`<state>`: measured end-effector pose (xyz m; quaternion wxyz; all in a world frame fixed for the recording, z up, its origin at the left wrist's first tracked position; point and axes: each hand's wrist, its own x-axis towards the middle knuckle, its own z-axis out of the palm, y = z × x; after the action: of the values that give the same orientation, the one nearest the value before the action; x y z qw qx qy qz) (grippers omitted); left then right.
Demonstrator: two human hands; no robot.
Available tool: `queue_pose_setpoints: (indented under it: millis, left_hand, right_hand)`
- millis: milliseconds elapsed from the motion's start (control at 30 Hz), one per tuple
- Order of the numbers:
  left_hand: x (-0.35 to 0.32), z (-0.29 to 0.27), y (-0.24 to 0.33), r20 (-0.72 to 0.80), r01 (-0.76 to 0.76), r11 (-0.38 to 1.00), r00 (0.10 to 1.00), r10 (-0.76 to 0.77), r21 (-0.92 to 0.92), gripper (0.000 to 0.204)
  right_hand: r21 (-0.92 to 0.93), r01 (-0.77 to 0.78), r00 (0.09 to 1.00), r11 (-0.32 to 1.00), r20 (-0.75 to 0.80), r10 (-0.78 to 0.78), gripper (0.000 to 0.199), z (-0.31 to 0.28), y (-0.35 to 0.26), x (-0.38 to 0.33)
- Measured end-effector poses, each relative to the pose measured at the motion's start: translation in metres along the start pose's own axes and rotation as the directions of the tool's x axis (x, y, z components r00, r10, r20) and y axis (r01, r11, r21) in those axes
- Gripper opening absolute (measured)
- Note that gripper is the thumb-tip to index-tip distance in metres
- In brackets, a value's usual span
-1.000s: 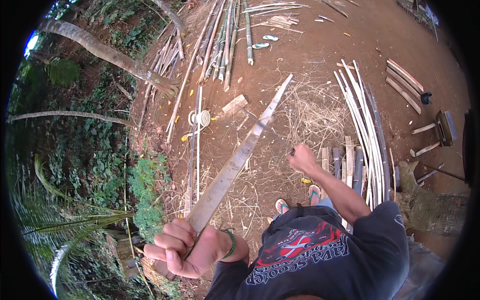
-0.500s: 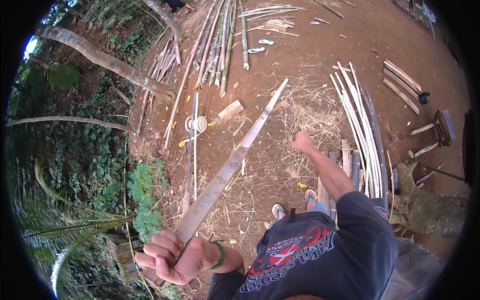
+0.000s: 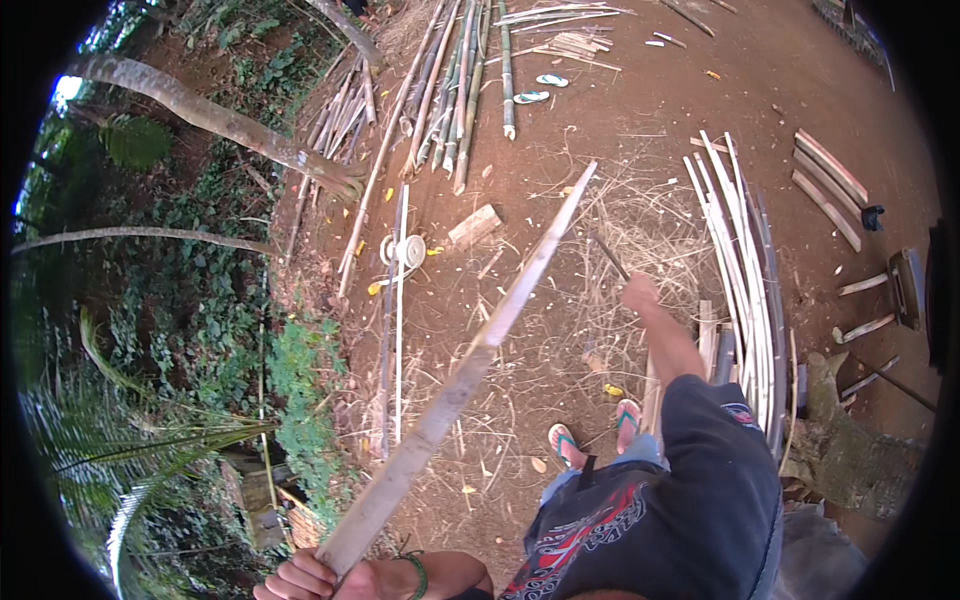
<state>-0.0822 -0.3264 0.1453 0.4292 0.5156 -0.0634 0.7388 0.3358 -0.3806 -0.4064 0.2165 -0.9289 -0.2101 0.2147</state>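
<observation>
A long pale slat of split bamboo (image 3: pixel 440 405) slants up across the view from the lower left, its narrow tip pointing away over the ground. My left hand (image 3: pixel 320 578), with a green cord at the wrist, is wrapped round the near end; part of it is cut off by the lower edge. My right hand (image 3: pixel 640 295) is a closed fist on a knife, whose handle it hides. The knife's dark, narrow blade (image 3: pixel 611 259) points up and left, apart from the slat as far as I can see. Curly shavings (image 3: pixel 650 235) lie on the ground beyond it.
Bamboo poles (image 3: pixel 465 90) lie at the far side, near a pair of flip-flops (image 3: pixel 531 97). Long pale strips (image 3: pixel 735 270) are stacked at my right. A wood block (image 3: pixel 475 227) and a white spool (image 3: pixel 408 252) lie ahead. Plants (image 3: pixel 300 390) border the left.
My left hand has come lower and nearer, drawing the slat with it, and the slat has turned somewhat. My right hand has shifted slightly right, and more of the knife blade now shows.
</observation>
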Motion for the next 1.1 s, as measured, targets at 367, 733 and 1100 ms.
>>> queue_pose_setpoints:
  millis: [367,733,1100]
  left_hand:
    - [0.021,0.017,-0.013,0.038,0.037,0.999,0.999,-0.038,0.027,0.029]
    - [0.012,0.018,-0.005,-0.021,0.042,0.998,0.999,-0.041,0.055,0.030]
    - [0.009,0.029,-0.002,-0.057,0.021,0.991,0.998,-0.013,0.133,0.030]
  right_hand:
    - [0.256,0.282,0.761,0.925,0.527,-0.378,0.035,0.002,-0.120,-0.219]
    - [0.606,-0.136,0.991,0.784,0.088,0.104,0.038,-0.006,-0.058,-0.206]
    - [0.570,0.650,0.673,0.502,-0.126,-0.729,0.016,-0.134,-0.180,-0.231]
